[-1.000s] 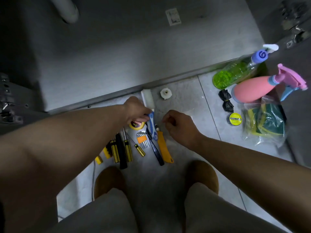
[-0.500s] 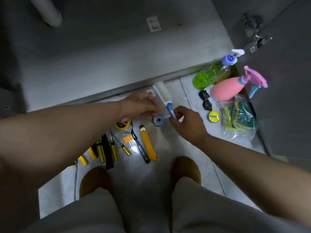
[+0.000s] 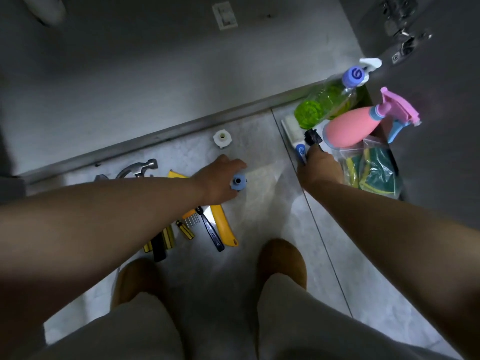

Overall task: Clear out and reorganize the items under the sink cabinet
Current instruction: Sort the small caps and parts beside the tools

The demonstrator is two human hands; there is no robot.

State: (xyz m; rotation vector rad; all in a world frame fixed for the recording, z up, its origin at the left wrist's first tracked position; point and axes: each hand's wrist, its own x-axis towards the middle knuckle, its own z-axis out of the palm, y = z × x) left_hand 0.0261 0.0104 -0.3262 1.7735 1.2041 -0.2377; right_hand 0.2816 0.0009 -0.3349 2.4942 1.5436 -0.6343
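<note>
Both hands are full; our left hand [image 3: 217,184] holds the blue fitting [image 3: 238,183]; our right hand [image 3: 320,168] grips the brush [image 3: 292,131], its length pointing away from us beside the green bottle [image 3: 322,105].

Findings: one mark is partly legible. It is a white swirl reading as "G" or "6", which of the two cannot be settled. It stands on the round blue cap [image 3: 354,74] of the green bottle [image 3: 322,105], upper right of the frame.

A pale sticker [image 3: 225,16] on the cabinet floor [image 3: 155,74], top centre, carries print too small to read.

The brush [image 3: 300,151] handle, right of centre, bears a white oval mark, illegible.
</note>
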